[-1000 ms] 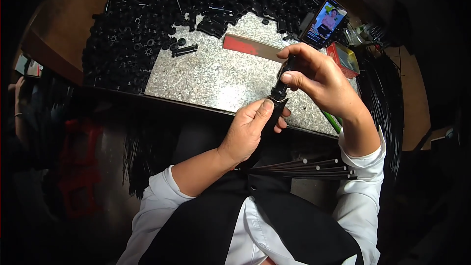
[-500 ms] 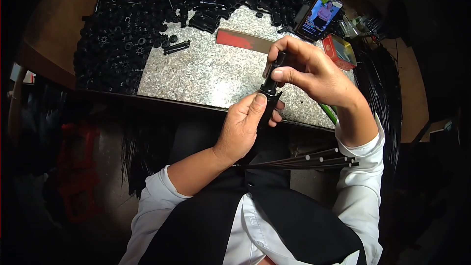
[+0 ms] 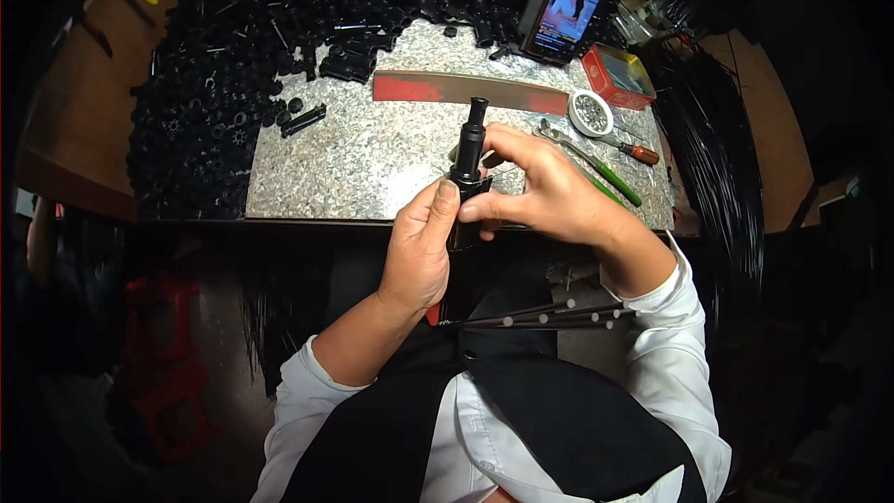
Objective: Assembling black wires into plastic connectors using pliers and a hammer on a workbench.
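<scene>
One joined-looking black tube (image 3: 472, 149) fills our closed left fingers (image 3: 446, 193); right fingers (image 3: 510, 143) half-curl, hold unclear; loose black parts (image 3: 251, 47) lie beyond.

Black stepped tube (image 3: 472, 151): lower end's buried in the left hand (image 3: 421, 250), can't see it
Left fingers (image 3: 487, 235): mostly behind the tube, barely peeking out
Right hand (image 3: 545, 191): some fingertips tucked out of sight, can't tell their grip
Pile of black parts (image 3: 270, 28): top's chopped off, too dark to sort
White dish (image 3: 575, 122): bits (image 3: 590, 112) inside way too tiny
White shirt (image 3: 672, 368): cut off at the bottom
</scene>
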Demonstrator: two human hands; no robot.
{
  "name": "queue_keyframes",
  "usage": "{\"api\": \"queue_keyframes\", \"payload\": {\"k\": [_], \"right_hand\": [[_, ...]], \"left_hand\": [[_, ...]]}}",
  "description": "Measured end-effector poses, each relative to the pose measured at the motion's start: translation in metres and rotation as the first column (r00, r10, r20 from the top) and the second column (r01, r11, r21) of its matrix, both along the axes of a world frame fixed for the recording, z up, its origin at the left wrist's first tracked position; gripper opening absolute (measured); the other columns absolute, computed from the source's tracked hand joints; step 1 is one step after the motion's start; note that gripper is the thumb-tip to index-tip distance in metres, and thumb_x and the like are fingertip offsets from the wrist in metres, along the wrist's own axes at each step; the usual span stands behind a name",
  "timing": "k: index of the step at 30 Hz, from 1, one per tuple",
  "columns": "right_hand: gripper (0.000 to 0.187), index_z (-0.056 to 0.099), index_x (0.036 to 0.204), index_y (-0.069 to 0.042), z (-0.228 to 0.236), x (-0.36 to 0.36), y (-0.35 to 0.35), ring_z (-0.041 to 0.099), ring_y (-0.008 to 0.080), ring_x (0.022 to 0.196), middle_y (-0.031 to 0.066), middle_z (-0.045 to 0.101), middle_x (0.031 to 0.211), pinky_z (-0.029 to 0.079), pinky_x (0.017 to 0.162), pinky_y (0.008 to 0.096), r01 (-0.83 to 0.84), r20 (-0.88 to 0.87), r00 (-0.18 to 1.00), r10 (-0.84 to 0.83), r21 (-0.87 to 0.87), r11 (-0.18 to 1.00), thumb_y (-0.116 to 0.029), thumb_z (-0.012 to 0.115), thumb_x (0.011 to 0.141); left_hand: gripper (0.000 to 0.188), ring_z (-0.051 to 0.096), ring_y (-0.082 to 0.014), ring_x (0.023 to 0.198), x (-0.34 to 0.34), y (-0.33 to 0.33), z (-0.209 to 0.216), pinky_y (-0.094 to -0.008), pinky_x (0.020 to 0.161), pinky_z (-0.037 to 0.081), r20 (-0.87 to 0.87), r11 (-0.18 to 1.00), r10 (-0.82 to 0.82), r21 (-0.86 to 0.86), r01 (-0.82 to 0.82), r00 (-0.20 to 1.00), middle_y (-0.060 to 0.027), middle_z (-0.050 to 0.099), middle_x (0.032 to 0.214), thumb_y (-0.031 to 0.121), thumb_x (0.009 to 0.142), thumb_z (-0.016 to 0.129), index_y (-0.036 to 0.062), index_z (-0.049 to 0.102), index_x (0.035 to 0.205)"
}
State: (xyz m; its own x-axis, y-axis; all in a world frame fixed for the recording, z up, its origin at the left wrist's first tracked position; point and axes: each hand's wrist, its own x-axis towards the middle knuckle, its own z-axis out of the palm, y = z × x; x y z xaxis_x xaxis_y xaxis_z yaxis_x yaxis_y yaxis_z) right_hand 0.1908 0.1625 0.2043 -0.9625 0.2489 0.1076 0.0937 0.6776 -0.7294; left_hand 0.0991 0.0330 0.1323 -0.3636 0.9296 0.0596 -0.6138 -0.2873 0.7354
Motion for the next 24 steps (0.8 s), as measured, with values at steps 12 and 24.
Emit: {"api": "queue_keyframes", "payload": {"k": [12,24], "right_hand": [[0.024,0.055,0.089,0.001,0.014,0.002,0.002,0.059,0.0104,0.065,0.0056,0.057,0.08,0.049,0.056,0.0236,0.058,0.147,0.989,0.025,-0.532,0.845,-0.007,0.073,0.076],[0.03,0.048,0.096,-0.005,-0.064,0.02,-0.022,0.049,0.0043,0.058,-0.002,0.051,0.071,0.04,0.048,0.0186,0.246,0.024,0.942,-0.335,-0.729,0.639,-0.017,0.071,0.082]], "left_hand": [[0.039,0.057,-0.0128,0.077,-0.004,-0.001,-0.001,-0.0266,0.07,0.047,-0.051,0.992,-0.128,0.012,0.128,0.99,-0.0074,0.058,0.085,0.03,0.101,0.033,-0.0024,0.052,0.111],[0.042,0.046,-0.0257,0.12,-0.011,-0.004,-0.004,-0.0379,0.102,0.038,-0.083,0.999,-0.036,-0.003,0.036,0.996,-0.0189,0.046,0.131,0.025,0.099,0.037,-0.0077,0.044,0.125]]}}
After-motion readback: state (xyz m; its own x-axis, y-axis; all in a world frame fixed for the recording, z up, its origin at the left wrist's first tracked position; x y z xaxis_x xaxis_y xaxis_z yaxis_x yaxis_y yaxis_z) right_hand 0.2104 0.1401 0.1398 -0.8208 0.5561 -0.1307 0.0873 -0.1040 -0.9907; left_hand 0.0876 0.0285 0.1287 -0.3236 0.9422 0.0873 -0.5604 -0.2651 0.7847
